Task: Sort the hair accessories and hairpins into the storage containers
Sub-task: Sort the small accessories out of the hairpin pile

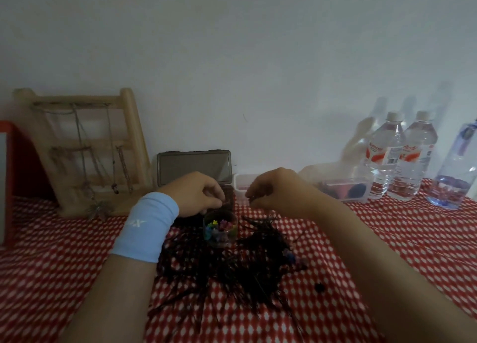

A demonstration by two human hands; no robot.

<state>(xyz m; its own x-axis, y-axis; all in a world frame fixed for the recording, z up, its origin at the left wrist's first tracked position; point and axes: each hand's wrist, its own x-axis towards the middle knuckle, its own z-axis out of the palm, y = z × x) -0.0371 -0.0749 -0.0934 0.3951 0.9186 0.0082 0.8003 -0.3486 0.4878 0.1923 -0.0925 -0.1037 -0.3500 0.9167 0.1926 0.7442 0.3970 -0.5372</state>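
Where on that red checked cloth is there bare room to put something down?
Free: the red checked cloth left of the black hairpin pile, below the wooden jewellery rack; also right of the right hand, before the clear water bottles. Crowded: the centre.

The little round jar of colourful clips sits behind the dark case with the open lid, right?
Not quite. In the head view the round jar of colourful clips sits in front of the dark case, nearer the person, between it and the hairpin pile.
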